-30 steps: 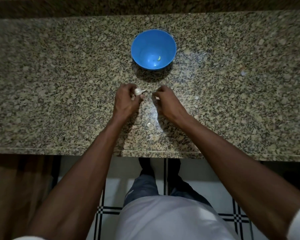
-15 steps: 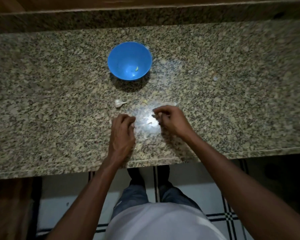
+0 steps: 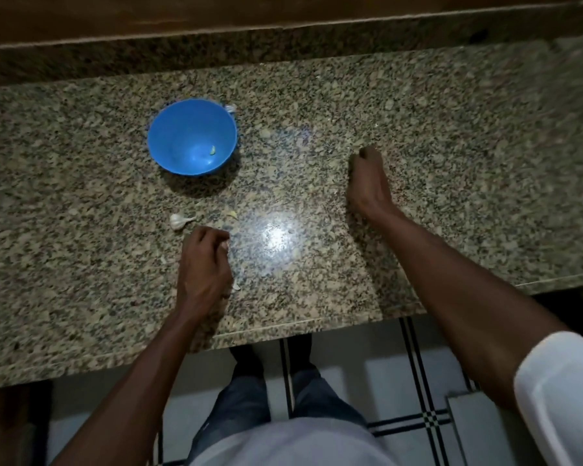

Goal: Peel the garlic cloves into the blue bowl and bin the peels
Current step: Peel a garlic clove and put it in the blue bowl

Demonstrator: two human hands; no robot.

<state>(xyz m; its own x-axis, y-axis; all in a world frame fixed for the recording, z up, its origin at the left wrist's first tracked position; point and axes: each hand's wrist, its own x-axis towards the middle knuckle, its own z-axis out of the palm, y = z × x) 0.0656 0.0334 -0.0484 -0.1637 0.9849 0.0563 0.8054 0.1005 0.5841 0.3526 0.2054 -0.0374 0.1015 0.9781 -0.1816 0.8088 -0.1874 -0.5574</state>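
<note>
A person gathers garlic peels on the granite counter (image 3: 418, 136), left hand (image 3: 204, 264) curled over scraps beside an unpeeled clove (image 3: 179, 220), right hand (image 3: 367, 183) pinching something unseen, best sweeping toward one pile; blue bowl (image 3: 169, 129) holds one peeled clove (image 3: 212, 150).

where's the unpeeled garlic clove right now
In the head view the garlic clove lies on the granite counter, left of centre, apart from and nearer the person than the blue bowl, just beyond the left hand.
</note>
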